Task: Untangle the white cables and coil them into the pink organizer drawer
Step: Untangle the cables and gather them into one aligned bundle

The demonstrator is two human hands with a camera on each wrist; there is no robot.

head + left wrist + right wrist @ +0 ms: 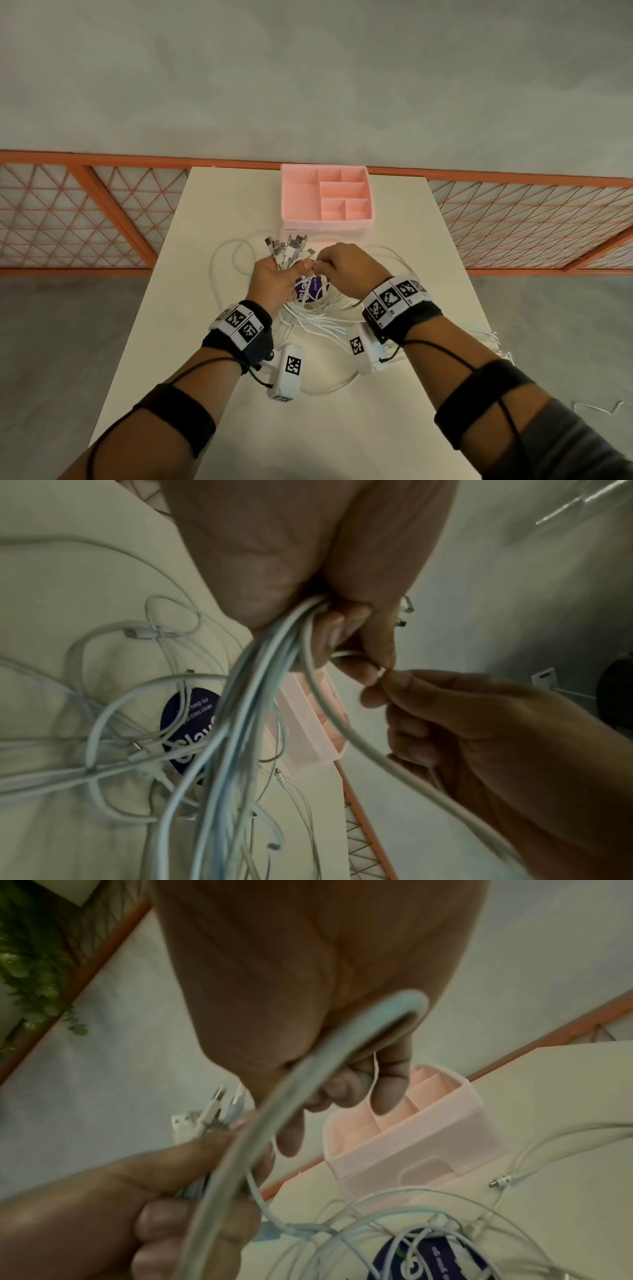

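My left hand [274, 274] grips a bundle of white cables [286, 251] above the table, their plug ends fanning out toward the pink organizer drawer [325, 197]. In the left wrist view the cables [246, 696] hang down from my left hand [346, 631]. My right hand [337, 262] pinches one white cable beside the left thumb; the right wrist view shows that cable [274, 1102] looping through my right hand [342, 1085]. Loose cable loops [308, 318] lie tangled on the table under both hands. The drawer [411, 1123] stands with its compartments bare.
A purple round sticker [313, 289] lies on the white table [171, 308] under the tangle. Some cables trail over the table's right edge [493, 342]. An orange lattice railing [85, 212] runs behind the table.
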